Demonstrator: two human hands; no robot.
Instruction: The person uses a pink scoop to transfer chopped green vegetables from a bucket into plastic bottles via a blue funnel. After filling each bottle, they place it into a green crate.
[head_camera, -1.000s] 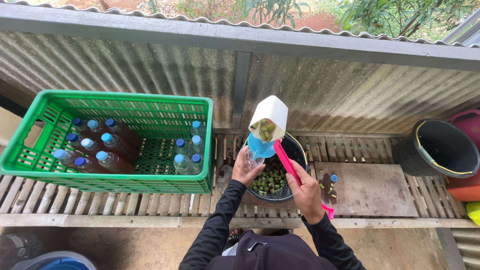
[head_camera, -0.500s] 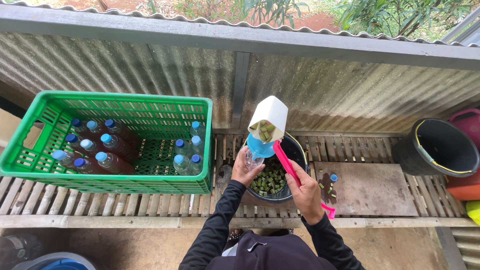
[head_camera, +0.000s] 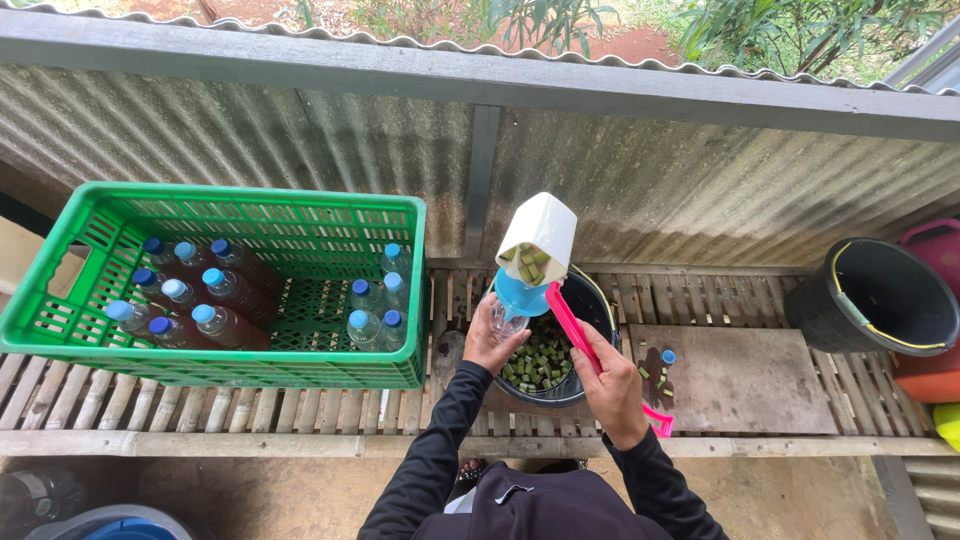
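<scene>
Green crate (head_camera: 90, 330) on the slats holds eleven blue-capped bottles; beside it one black bucket (head_camera: 590, 300) of green pieces, over which left hand (head_camera: 493, 335) wraps a clear bottle (head_camera: 507, 322) under a blue funnel (head_camera: 522, 296), right hand (head_camera: 612, 385) fisted on pink-handled white scoop (head_camera: 540, 232) tipped into it.

Left on the slatted bench (head_camera: 250, 400), against the corrugated wall (head_camera: 300, 140): a crate (head_camera: 60, 330), capped bottles (head_camera: 190, 300) standing inside in two clusters. Right of the crate, a bucket (head_camera: 590, 300) with chopped pieces (head_camera: 540, 360) in it. Above the bucket, a scoop (head_camera: 540, 235) tipped over a funnel (head_camera: 522, 295), the funnel seated in a bottle (head_camera: 505, 322). Further right, a flat board (head_camera: 740, 380), a lone small bottle (head_camera: 664, 362) on its left edge. At far right, another bucket (head_camera: 880, 300).
</scene>
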